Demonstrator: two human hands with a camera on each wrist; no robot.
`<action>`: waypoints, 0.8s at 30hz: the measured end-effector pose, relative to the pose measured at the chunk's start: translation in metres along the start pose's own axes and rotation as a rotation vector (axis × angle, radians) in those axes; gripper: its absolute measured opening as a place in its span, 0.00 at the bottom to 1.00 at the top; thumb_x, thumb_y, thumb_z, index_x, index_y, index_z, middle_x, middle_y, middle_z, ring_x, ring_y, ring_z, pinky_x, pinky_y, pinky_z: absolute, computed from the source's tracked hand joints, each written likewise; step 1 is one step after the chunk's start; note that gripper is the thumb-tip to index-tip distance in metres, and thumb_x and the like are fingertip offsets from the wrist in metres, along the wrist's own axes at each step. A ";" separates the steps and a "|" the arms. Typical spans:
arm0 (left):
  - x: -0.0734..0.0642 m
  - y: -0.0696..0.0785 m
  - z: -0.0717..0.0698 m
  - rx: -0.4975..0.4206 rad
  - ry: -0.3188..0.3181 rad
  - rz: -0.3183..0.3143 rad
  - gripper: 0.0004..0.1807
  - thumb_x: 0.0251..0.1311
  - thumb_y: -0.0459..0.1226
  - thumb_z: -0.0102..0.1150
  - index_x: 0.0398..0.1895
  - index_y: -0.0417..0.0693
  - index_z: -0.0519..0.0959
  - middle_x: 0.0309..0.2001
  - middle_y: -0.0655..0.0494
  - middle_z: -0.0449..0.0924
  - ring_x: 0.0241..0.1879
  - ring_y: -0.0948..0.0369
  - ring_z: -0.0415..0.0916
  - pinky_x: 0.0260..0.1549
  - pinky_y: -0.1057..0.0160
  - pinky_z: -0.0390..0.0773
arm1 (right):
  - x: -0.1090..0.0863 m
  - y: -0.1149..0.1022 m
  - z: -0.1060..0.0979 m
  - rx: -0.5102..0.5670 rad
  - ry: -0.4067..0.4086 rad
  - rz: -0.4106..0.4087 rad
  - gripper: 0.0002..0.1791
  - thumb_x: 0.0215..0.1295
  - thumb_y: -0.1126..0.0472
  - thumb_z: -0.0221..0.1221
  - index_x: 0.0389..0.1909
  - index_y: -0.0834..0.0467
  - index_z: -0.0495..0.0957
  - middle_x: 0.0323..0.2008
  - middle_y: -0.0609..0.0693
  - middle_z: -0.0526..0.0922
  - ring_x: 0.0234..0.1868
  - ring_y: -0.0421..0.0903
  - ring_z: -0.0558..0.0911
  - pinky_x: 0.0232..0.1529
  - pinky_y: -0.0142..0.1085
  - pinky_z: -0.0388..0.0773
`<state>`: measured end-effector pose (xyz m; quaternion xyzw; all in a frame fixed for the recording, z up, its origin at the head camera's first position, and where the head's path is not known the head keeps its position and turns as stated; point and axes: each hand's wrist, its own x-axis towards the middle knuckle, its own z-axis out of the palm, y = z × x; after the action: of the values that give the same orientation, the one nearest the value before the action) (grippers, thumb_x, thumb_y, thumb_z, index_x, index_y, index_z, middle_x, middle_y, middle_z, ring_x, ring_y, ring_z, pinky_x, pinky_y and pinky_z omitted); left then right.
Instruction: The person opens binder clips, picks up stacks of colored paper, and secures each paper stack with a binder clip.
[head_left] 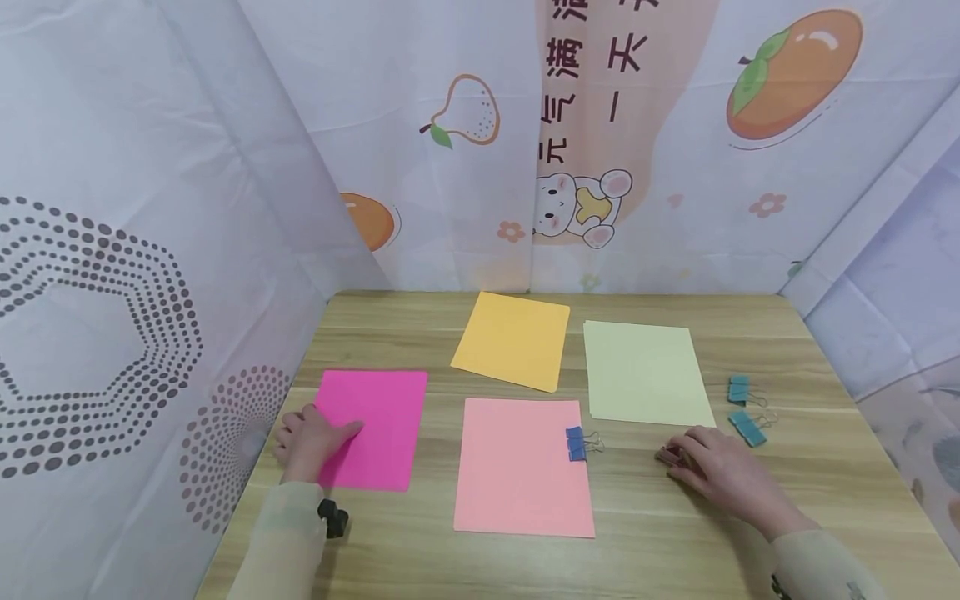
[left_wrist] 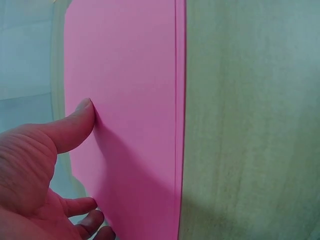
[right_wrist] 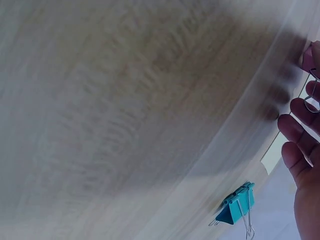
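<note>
At the left, my left hand [head_left: 309, 442] rests at the edge of a magenta sheet stack [head_left: 386, 429]. Its thumb [left_wrist: 82, 117] lies on top of the paper, spread from the other fingers, which are at the left edge. My right hand [head_left: 723, 471] is low over the table, below the pale green sheets [head_left: 648, 371]. Between its thumb and fingers it pinches a small reddish binder clip [right_wrist: 308, 59], whose wire handle shows against the fingers in the right wrist view. A pink sheet stack [head_left: 521, 492] lies between the hands, with a blue binder clip [head_left: 576, 444] on its right edge.
An orange-yellow sheet stack [head_left: 513, 342] lies at the back of the wooden table [head_left: 637, 550]. Two teal binder clips, an upper clip [head_left: 738, 390] and a lower clip [head_left: 747, 428], are at the right. Printed curtains [head_left: 450, 208] hang around the table.
</note>
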<state>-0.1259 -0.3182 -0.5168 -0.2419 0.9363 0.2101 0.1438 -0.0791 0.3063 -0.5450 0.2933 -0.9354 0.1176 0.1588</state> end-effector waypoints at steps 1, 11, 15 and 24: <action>0.000 0.000 0.000 -0.002 0.000 0.000 0.62 0.58 0.63 0.63 0.72 0.22 0.47 0.62 0.15 0.48 0.60 0.24 0.49 0.57 0.25 0.56 | 0.000 0.000 0.000 -0.001 -0.008 0.006 0.22 0.44 0.57 0.79 0.42 0.52 0.83 0.38 0.43 0.80 0.35 0.42 0.79 0.33 0.44 0.77; 0.000 -0.001 0.001 -0.017 0.002 0.001 0.62 0.58 0.63 0.64 0.73 0.24 0.47 0.62 0.16 0.47 0.59 0.25 0.49 0.57 0.26 0.56 | 0.000 -0.002 -0.003 -0.009 -0.042 0.024 0.24 0.45 0.56 0.79 0.44 0.52 0.82 0.39 0.43 0.80 0.35 0.42 0.79 0.33 0.43 0.76; 0.001 -0.002 0.002 -0.016 0.008 -0.004 0.61 0.57 0.63 0.64 0.73 0.24 0.48 0.62 0.17 0.48 0.58 0.26 0.49 0.57 0.26 0.57 | 0.000 0.001 -0.002 -0.003 -0.028 0.007 0.26 0.44 0.56 0.79 0.45 0.52 0.81 0.40 0.44 0.80 0.35 0.44 0.80 0.33 0.45 0.77; 0.001 -0.004 0.002 -0.020 0.000 -0.005 0.63 0.57 0.64 0.64 0.74 0.24 0.47 0.64 0.16 0.46 0.60 0.25 0.48 0.57 0.26 0.56 | -0.003 0.005 -0.006 0.031 -0.052 0.015 0.33 0.43 0.57 0.80 0.53 0.57 0.80 0.43 0.48 0.83 0.42 0.50 0.83 0.41 0.49 0.81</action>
<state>-0.1241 -0.3205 -0.5201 -0.2456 0.9335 0.2191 0.1421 -0.0780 0.3140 -0.5414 0.2916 -0.9394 0.1255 0.1292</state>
